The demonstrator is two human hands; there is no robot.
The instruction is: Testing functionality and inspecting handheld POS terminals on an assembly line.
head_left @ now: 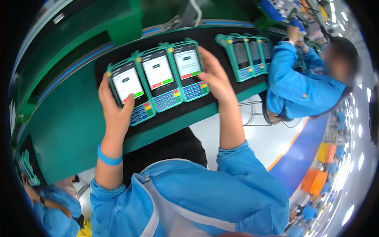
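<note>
Three payment terminals in green frames lie side by side on a black mat, screens lit white, with red and green on-screen buttons. My left hand (115, 116) is wrapped round the outer edge of the left terminal (125, 82), its thumb over the lower screen by the green button. The middle terminal (157, 70) sits between my hands, touched by neither as far as I can see. At the other end, my right hand (221, 85) grips the side of the right terminal (187, 62). Its thumb rests beside that screen's green button. Both palms hide parts of the frames.
More payment terminals (249, 57) with darker screens lie further right on the green bench (65, 136). A co-worker in blue (304, 89) sits there, reaching toward a blue bin (272, 10). At lower left, another person's sleeve (59, 215) shows near a green-framed device (27, 168).
</note>
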